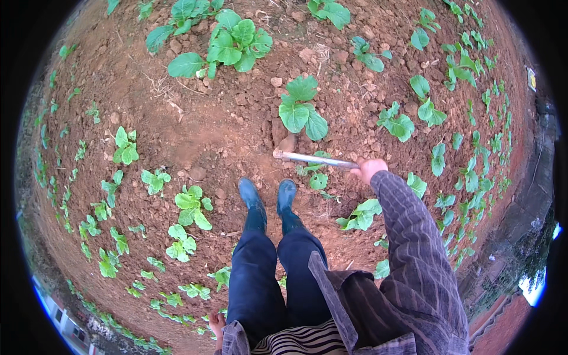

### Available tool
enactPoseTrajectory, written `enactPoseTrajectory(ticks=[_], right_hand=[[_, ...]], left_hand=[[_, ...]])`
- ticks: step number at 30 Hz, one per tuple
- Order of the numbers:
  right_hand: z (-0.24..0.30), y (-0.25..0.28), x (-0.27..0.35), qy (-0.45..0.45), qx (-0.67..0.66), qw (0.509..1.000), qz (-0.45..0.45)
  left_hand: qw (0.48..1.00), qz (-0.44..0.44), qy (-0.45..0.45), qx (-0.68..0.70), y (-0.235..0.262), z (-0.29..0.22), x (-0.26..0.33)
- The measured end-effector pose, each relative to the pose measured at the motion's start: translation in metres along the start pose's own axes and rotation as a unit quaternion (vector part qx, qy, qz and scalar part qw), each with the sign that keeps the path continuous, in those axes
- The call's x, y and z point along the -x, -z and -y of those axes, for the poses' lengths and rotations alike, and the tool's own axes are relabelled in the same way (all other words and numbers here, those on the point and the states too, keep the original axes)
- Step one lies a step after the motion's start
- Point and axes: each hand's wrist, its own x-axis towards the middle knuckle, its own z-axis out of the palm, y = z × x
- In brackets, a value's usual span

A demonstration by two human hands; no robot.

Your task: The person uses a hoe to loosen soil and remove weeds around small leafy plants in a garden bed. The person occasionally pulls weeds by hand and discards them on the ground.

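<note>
My right hand [370, 170] is closed around the handle of a small hoe [319, 159], reaching out to the right of my boots. The handle runs leftward, and the dirt-coated blade [287, 143] rests at the soil, partly hidden in it. Just beyond the blade grows a broad-leaved green seedling [302, 112]. Another small leafy plant [318, 180] sits under and beside the handle. Low by my left thigh hangs my left hand [217, 324], mostly cut off by my sleeve and leg; its fingers look loosely apart, with nothing seen in them.
I stand on reddish, cloddy soil in rubber boots [249, 192]. Leafy seedlings grow all round: a large clump [236, 47] ahead, pale green ones [192, 207] to my left, and one [362, 215] near my right forearm. A grey strip [515, 236] borders the plot at right.
</note>
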Motion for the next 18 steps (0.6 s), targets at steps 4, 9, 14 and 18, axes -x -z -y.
enactPoseTrajectory(ticks=[4, 9, 14, 18], right_hand=[[-0.013, -0.023, 0.026, 0.009, -0.025, 0.999, -0.045], [-0.007, -0.03, 0.119, -0.081, -0.278, 0.953, -0.089], [0.048, -0.065, 0.109, -0.177, -0.74, 0.592, -0.266], [0.128, -0.069, 0.013, -0.269, -0.843, 0.341, -0.317]], left_hand=[[0.999, 0.01, 0.029, 0.019, 0.007, -0.011, -0.005], [0.998, 0.032, -0.046, 0.006, 0.007, -0.036, -0.023], [0.991, 0.097, -0.087, -0.009, 0.001, -0.085, -0.044], [0.988, 0.073, -0.09, -0.105, 0.023, -0.112, -0.074]])
